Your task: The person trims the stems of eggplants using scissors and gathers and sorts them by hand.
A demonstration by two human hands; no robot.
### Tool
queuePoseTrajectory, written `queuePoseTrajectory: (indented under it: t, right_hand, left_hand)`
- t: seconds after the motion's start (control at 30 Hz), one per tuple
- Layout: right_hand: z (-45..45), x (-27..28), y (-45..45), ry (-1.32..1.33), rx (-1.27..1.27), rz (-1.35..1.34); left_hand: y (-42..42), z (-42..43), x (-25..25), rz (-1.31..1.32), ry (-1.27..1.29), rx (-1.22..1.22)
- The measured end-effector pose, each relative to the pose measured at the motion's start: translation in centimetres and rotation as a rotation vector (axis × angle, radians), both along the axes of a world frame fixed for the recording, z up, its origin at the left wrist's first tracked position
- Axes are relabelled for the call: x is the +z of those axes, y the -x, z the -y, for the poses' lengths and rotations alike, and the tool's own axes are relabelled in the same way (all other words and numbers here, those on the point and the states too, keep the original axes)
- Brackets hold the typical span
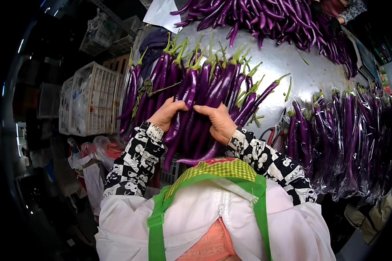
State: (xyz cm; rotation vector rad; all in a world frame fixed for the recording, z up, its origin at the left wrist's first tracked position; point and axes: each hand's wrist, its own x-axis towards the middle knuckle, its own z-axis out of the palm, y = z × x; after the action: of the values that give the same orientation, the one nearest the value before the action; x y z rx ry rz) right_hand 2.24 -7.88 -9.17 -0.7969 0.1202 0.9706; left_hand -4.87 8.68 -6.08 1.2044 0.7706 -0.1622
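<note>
Several long purple eggplants (pixel 207 93) with green stems are gathered in a bunch in front of my chest, stems pointing away from me. My left hand (pixel 164 114) grips the bunch from the left side, thumb on top. From the right side my right hand (pixel 220 123) holds the same bunch, its thumb laid across the top. The undersides of my fingers are hidden by the eggplants. More loose eggplants (pixel 133 93) lie on the metal table (pixel 278 58) left of my left hand. To the right, scissors with red handles (pixel 275 135) lie near my right forearm.
Eggplants in clear plastic bags (pixel 348 135) are lined up along the right. A large loose eggplant pile (pixel 257 17) covers the far side, where another person's hand (pixel 341 20) shows. White plastic crates (pixel 93 98) stand at the left. Cut stems (pixel 288 89) lie on the table.
</note>
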Motion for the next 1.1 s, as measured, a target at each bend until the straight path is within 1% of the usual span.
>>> queuePoseTrajectory:
  t: [0.03, 0.07, 0.1, 0.13, 0.2, 0.23, 0.27, 0.33, 0.4, 0.43, 0.5, 0.53, 0.57, 0.63, 0.67, 0.73, 0.8, 0.83, 0.9, 0.93, 0.97, 1.0, 1.1]
  right_hand:
    - [-0.4, -0.4, -0.1, 0.029, -0.03, -0.016]
    - [-0.6, -1.3, 0.0, 0.026, -0.031, -0.019]
    - [-0.6, -1.8, -0.1, 0.083, -0.002, -0.003]
    - [-0.5, -2.2, -0.3, 0.14, 0.027, 0.015]
    - [0.3, -2.5, -0.3, 0.091, 0.055, -0.003]
    - [0.6, -2.1, -0.2, 0.16, 0.072, -0.054]
    - [0.8, -1.9, -0.2, 0.231, 0.091, -0.106]
    - [0.8, -1.8, -0.3, 0.197, 0.088, -0.134]
    - [0.5, -1.2, -0.5, 0.338, 0.075, -0.274]
    - [0.5, -1.5, -0.3, 0.333, 0.074, -0.272]
    - [0.3, -1.9, 0.0, 0.151, 0.042, -0.145]
    - [0.4, -1.8, 0.2, 0.143, 0.038, -0.147]
    - [0.5, -1.5, 0.6, 0.123, 0.0, -0.077]
    - [0.9, -0.7, 0.8, 0.042, -0.026, 0.042]
    - [1.1, -0.3, 0.6, 0.041, -0.027, 0.043]
    - [1.6, 1.8, 0.2, -0.027, -0.088, 0.092]
    - [1.6, 1.8, -1.0, -0.085, -0.052, 0.051]
    - [1.3, 1.1, -1.5, -0.036, -0.052, 0.02]
    - [1.0, -0.7, -1.8, 0.012, -0.053, -0.006]
    - [1.1, -1.5, -1.6, 0.031, -0.014, -0.013]
    - [1.1, -2.5, -1.5, 0.049, 0.02, -0.021]
    - [0.8, -2.9, -1.4, 0.037, 0.044, 0.026]
    - [0.9, -3.7, -1.8, 0.104, 0.11, 0.016]
  left_hand:
    - [-0.1, 0.2, 0.0, -0.004, -0.001, 0.0]
    - [-0.3, 0.6, 0.1, -0.002, -0.056, -0.008]
    - [-0.5, 0.8, 0.2, 0.002, -0.112, -0.017]
    - [-0.5, 0.6, -0.2, 0.005, -0.115, -0.016]
    - [-0.4, 0.3, -1.2, -0.086, -0.097, 0.103]
    - [-0.3, 0.0, -1.0, -0.084, -0.009, 0.066]
    - [-0.3, 0.3, -1.1, -0.085, -0.006, 0.066]
    - [-0.2, 1.7, -1.0, -0.059, 0.021, 0.089]
    - [-0.3, 2.5, -1.0, -0.025, -0.112, -0.016]
    - [-0.2, 2.4, -1.2, 0.005, -0.098, -0.021]
    - [-0.1, 2.3, -1.0, 0.036, -0.098, -0.026]
    - [-0.1, 2.3, -0.8, 0.024, -0.065, 0.026]
    - [-0.2, 2.2, -0.4, 0.012, -0.031, 0.075]
    - [0.4, 2.8, 1.8, 0.094, -0.078, 0.128]
    - [0.8, 2.8, 2.7, 0.125, -0.084, 0.153]
    - [1.1, 2.1, 4.1, 0.19, 0.061, 0.214]
    - [0.7, 1.5, 5.2, 0.127, 0.07, 0.138]
    - [0.6, 1.3, 4.8, 0.13, 0.068, 0.14]
    - [0.3, 0.6, 2.7, 0.089, -0.037, 0.083]
    - [0.3, 0.2, 1.4, 0.047, -0.043, 0.018]
    - [0.5, 0.4, 0.1, 0.026, -0.117, 0.013]
    - [0.6, 1.1, -0.2, 0.0, -0.185, 0.007]
    - [0.6, 1.6, 0.4, 0.07, -0.409, 0.075]
